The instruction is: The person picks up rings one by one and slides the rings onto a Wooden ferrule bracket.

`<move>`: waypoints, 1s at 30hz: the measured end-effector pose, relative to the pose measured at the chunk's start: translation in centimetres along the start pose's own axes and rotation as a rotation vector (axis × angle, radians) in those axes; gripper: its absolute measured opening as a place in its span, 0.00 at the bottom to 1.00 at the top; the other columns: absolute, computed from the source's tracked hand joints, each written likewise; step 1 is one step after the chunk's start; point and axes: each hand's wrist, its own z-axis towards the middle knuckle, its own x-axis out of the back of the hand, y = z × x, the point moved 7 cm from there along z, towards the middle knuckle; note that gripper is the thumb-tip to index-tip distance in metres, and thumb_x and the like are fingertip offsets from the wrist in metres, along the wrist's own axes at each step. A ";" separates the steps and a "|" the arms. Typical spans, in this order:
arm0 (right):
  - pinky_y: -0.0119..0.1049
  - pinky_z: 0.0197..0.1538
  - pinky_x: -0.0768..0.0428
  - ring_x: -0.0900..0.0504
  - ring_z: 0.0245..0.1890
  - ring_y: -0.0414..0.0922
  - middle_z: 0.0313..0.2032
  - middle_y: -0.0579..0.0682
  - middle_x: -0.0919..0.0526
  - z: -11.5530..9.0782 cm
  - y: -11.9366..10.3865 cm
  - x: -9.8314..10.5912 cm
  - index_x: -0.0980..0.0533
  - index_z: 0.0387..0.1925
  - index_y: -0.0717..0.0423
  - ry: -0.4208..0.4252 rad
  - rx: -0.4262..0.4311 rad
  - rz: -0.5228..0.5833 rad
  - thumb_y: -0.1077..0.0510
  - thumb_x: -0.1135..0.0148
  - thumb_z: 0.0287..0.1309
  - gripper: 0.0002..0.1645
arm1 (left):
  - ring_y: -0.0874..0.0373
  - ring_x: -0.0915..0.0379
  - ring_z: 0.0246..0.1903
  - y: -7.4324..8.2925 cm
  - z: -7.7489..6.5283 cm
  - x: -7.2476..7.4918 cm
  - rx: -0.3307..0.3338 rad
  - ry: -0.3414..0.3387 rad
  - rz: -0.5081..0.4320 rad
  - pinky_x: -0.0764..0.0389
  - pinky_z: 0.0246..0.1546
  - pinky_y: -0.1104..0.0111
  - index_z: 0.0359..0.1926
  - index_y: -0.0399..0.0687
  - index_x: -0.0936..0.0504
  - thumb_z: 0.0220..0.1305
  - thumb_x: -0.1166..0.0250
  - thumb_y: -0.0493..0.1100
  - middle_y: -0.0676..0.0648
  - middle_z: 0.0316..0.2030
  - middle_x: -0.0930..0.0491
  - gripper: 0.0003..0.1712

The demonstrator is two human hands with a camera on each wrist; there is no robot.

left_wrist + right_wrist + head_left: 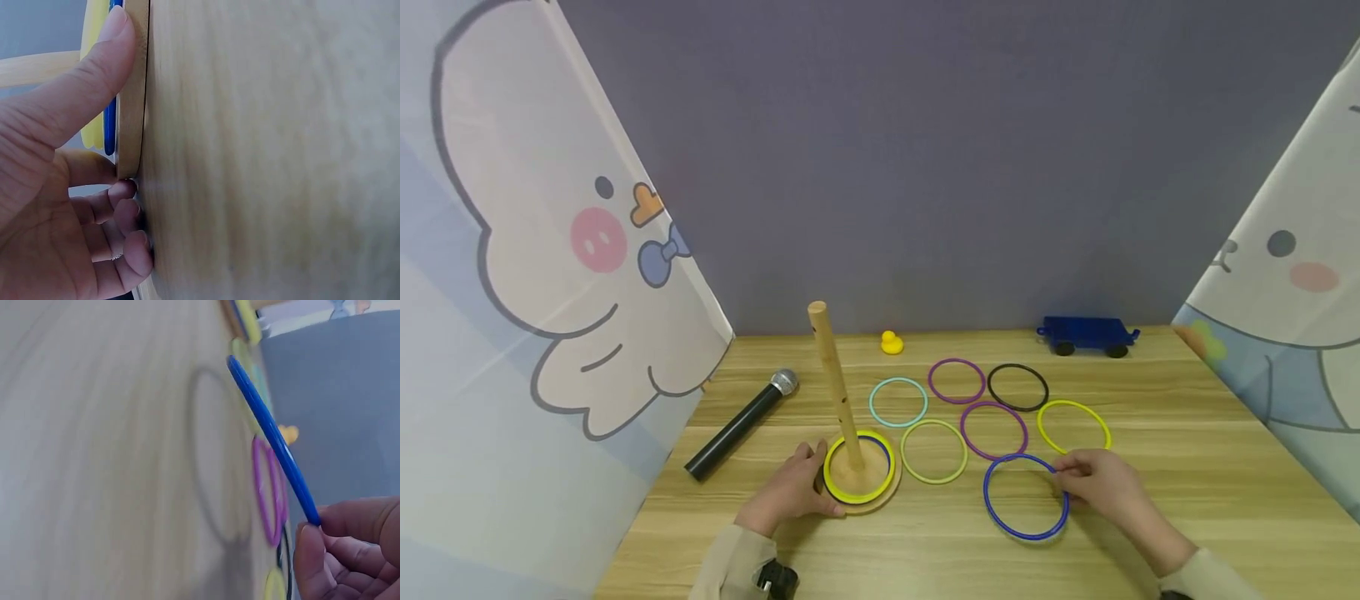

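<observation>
My left hand (797,487) holds the edge of the round base of a wooden peg stand (835,375), thumb on one side and fingers curled at the rim. Around the upright peg, a yellow ring (859,499) lies over a blue ring (110,128) on the base. With thumb and fingertips, my right hand (1101,485) pinches the right edge of another blue ring (1030,537). The right wrist view shows that blue ring (275,439) raised off the table, its shadow below it.
Several loose rings lie mid-table, among them a light blue ring (872,403), a black ring (1017,366) and a yellow ring (1073,403). A microphone (737,432) lies left of the stand. Along the back are a yellow toy duck (891,343) and a blue toy wagon (1088,333).
</observation>
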 end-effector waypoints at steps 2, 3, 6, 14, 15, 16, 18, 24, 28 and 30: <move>0.37 0.31 0.18 0.19 0.28 0.45 0.32 0.55 0.16 0.1 -1.0 -0.7 0.21 0.43 0.74 -0.044 0.017 0.101 0.66 0.35 0.58 0.14 | 0.53 0.37 0.36 0.1 0.0 0.0 0.003 -0.002 0.000 0.30 0.40 0.58 0.70 0.25 0.43 0.34 0.17 0.57 0.44 0.39 0.35 0.69; 0.38 0.31 0.18 0.19 0.27 0.45 0.32 0.55 0.16 0.1 -1.6 -1.0 0.22 0.44 0.75 -0.070 0.024 0.141 0.66 0.36 0.59 0.15 | 0.53 0.37 0.36 0.1 0.0 0.0 0.005 -0.004 0.001 0.30 0.40 0.57 0.70 0.25 0.43 0.34 0.17 0.57 0.43 0.39 0.35 0.69; 0.39 0.32 0.17 0.20 0.26 0.45 0.32 0.57 0.17 0.3 -3.4 -2.2 0.24 0.47 0.78 -0.129 0.049 0.241 0.65 0.36 0.60 0.18 | 0.53 0.37 0.36 0.1 0.0 0.0 0.011 -0.007 0.005 0.29 0.41 0.57 0.70 0.25 0.43 0.34 0.18 0.58 0.43 0.40 0.34 0.69; 0.42 0.33 0.17 0.19 0.26 0.45 0.29 0.52 0.17 0.9 -8.3 -4.9 0.24 0.46 0.78 -0.189 0.144 0.359 0.64 0.35 0.60 0.19 | 0.52 0.36 0.37 0.1 -0.1 0.0 0.005 -0.003 0.010 0.28 0.43 0.55 0.70 0.25 0.43 0.34 0.18 0.58 0.43 0.41 0.34 0.69; 0.41 0.32 0.17 0.19 0.25 0.44 0.29 0.52 0.17 0.9 -8.9 -5.2 0.24 0.46 0.78 -0.197 0.156 0.366 0.64 0.35 0.60 0.19 | 0.52 0.36 0.38 0.1 -0.1 0.0 0.002 -0.001 0.009 0.28 0.43 0.55 0.70 0.25 0.43 0.34 0.18 0.57 0.42 0.41 0.33 0.69; 0.41 0.32 0.17 0.19 0.25 0.44 0.29 0.51 0.16 1.0 -9.5 -5.5 0.23 0.46 0.77 -0.205 0.163 0.373 0.64 0.35 0.60 0.19 | 0.51 0.35 0.38 0.1 -0.1 0.0 -0.001 -0.001 0.011 0.28 0.44 0.54 0.70 0.25 0.43 0.34 0.18 0.57 0.42 0.41 0.33 0.69; 0.39 0.32 0.17 0.20 0.25 0.43 0.29 0.51 0.16 1.0 -10.6 -6.0 0.23 0.47 0.77 -0.221 0.176 0.385 0.64 0.35 0.60 0.19 | 0.51 0.35 0.39 0.1 -0.2 0.0 -0.005 -0.001 0.013 0.29 0.45 0.53 0.70 0.25 0.43 0.35 0.18 0.57 0.42 0.41 0.33 0.68; 0.38 0.32 0.18 0.20 0.26 0.44 0.30 0.51 0.17 1.3 -13.8 -6.4 0.21 0.47 0.72 -0.232 0.199 0.402 0.62 0.34 0.60 0.17 | 0.50 0.36 0.40 0.1 -0.2 0.0 -0.006 0.006 0.014 0.28 0.46 0.53 0.69 0.25 0.42 0.34 0.18 0.57 0.41 0.42 0.33 0.68; 0.38 0.32 0.18 0.19 0.26 0.45 0.31 0.51 0.16 1.2 -16.6 -6.1 0.21 0.46 0.70 -0.233 0.245 0.409 0.61 0.34 0.60 0.16 | 0.49 0.34 0.42 0.0 -0.1 -0.1 -0.004 0.007 0.013 0.29 0.48 0.51 0.70 0.25 0.42 0.34 0.18 0.57 0.40 0.43 0.33 0.69; 0.37 0.33 0.18 0.19 0.26 0.45 0.31 0.52 0.16 1.1 -18.3 -5.9 0.20 0.46 0.71 -0.234 0.281 0.407 0.62 0.34 0.60 0.16 | 0.48 0.34 0.43 -0.1 -0.1 -0.1 -0.008 0.007 0.013 0.29 0.48 0.51 0.70 0.25 0.42 0.34 0.17 0.57 0.40 0.44 0.33 0.69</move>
